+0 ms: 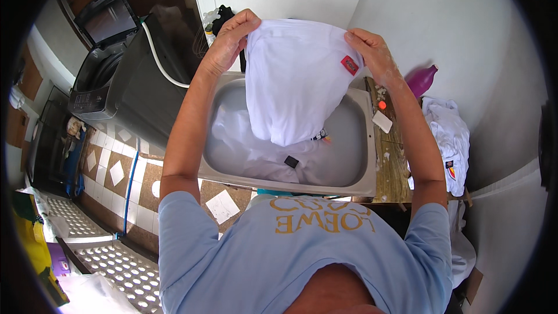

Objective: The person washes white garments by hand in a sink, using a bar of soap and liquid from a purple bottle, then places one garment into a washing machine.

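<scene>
Stretched between my two hands is a wet white T-shirt (296,75) with a small red label near its upper right edge. My left hand (228,42) pinches its upper left corner, and my right hand (375,57) grips the upper right corner beside the label. The lower part of the cloth hangs over a rectangular light sink (372,163) of cloudy water. More white clothing (270,168) lies soaking there, with a small dark patch (291,161) showing. The hanging T-shirt hides the middle of the sink.
At the left stands a dark washing machine (107,75), its lid raised, with a white hose (157,58). A wooden ledge (392,166) at the right carries a whitish block (382,121) and an orange cap (382,104). Beyond are a purple bottle (421,80) and piled white clothes (450,139).
</scene>
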{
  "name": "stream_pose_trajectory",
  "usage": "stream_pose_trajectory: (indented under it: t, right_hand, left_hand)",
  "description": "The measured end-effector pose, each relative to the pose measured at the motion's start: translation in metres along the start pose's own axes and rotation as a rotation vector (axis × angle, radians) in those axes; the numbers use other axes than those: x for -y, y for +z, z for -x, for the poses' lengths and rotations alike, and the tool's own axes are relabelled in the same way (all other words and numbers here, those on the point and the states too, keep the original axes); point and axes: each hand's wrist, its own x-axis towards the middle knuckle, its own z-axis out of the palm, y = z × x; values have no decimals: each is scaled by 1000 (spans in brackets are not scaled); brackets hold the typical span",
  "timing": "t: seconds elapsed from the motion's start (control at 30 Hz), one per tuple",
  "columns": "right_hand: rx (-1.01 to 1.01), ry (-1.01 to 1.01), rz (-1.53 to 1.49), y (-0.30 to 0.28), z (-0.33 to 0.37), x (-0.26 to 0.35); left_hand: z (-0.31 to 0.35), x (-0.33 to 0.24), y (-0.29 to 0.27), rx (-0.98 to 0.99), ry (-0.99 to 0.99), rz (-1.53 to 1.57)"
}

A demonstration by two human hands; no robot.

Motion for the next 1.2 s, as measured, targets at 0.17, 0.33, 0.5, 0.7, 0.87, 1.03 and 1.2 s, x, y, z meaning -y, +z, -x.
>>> stream_pose_trajectory:
  t: [0.17,0.33,0.5,0.7,0.87,1.03,1.2]
  right_hand:
    - [-92,11,53,-2,-11,-1]
    - [-83,-22,69,-4,-13,-6]
    - [10,-83,88,-18,-12,-11]
    - [125,-101,81,-30,-1,-5]
    - [196,-146,56,-35,3,-11]
    - [330,-68,65,-38,10,-10]
    - [424,-60,280,-40,8,-20]
  left_hand:
    - [-10,-9,-8,70,15,-37]
    - [-13,-7,-9,46,27,-119]
    - [-7,-9,3,7,38,-137]
    - [-2,-4,4,-27,75,-189]
    - [4,0,5,-56,60,-165]
    - [9,1,0,-58,49,-205]
    - [12,3,-6,-34,40,-226]
